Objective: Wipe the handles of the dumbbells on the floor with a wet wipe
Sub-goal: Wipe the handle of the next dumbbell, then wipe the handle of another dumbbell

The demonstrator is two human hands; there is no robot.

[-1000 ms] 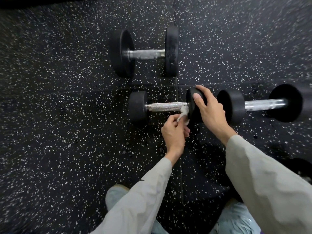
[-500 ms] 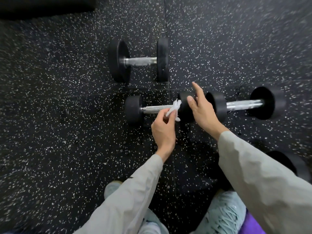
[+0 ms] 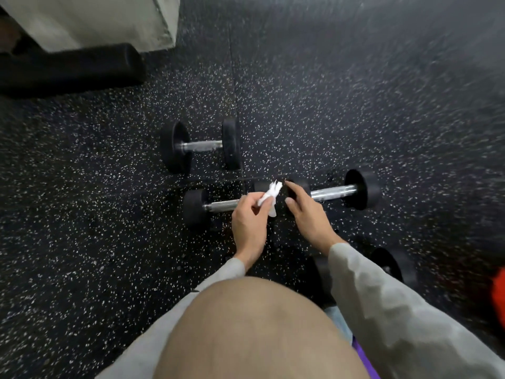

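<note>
Three black dumbbells with steel handles lie on the speckled rubber floor. The far dumbbell (image 3: 200, 146) is untouched. My left hand (image 3: 250, 225) pinches a crumpled white wet wipe (image 3: 270, 196) just above the right end of the near-left dumbbell (image 3: 218, 205), hiding part of its handle. My right hand (image 3: 307, 214) hovers with loosely bent fingers over the inner weight of the right dumbbell (image 3: 334, 192); whether it touches the weight is unclear.
A black padded roller (image 3: 71, 68) and a pale block (image 3: 103, 20) sit at the far left. Another black weight (image 3: 393, 265) lies by my right forearm, with an orange object (image 3: 498, 296) at the right edge. A blurred rounded tan shape (image 3: 254, 332) fills the bottom centre.
The camera has pulled up and back, so the dumbbells look smaller. My left hand has lifted the wipe off the handle. My right hand has come off the near-left dumbbell's weight.
</note>
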